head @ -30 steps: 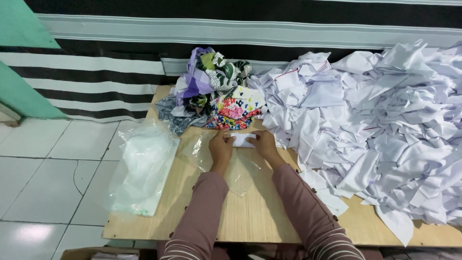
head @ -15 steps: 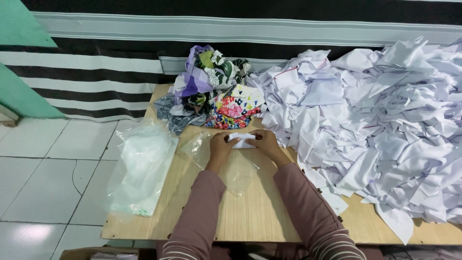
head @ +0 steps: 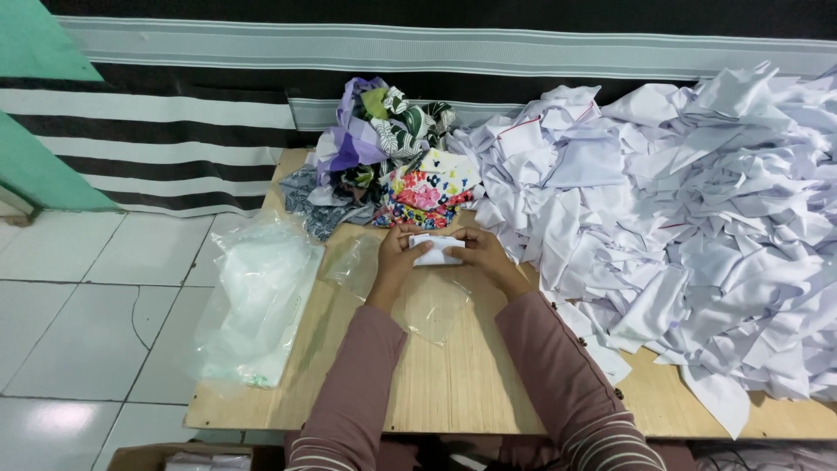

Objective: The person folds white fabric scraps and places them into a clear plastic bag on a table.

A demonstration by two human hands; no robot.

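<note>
Both hands out over the middle of the wooden table (head: 488, 384), close together. Left hand (head: 399, 255) curled, fingers bent round the left end of a small folded white cloth (head: 436, 250). Right hand (head: 485, 255) curled the same way, pinching the right end of that cloth. Neither hand wide open; both gripping. Small cloth lifted a bit, right in front of a heap of bright flowery cloth (head: 410, 183). Under the wrists, a see-through plastic bag (head: 432, 305) lying flat on the wood. To the left, a stack of clear plastic bags (head: 257, 305) hanging over the table edge. On the right, a huge pile of white cloth pieces (head: 697, 227)
</note>
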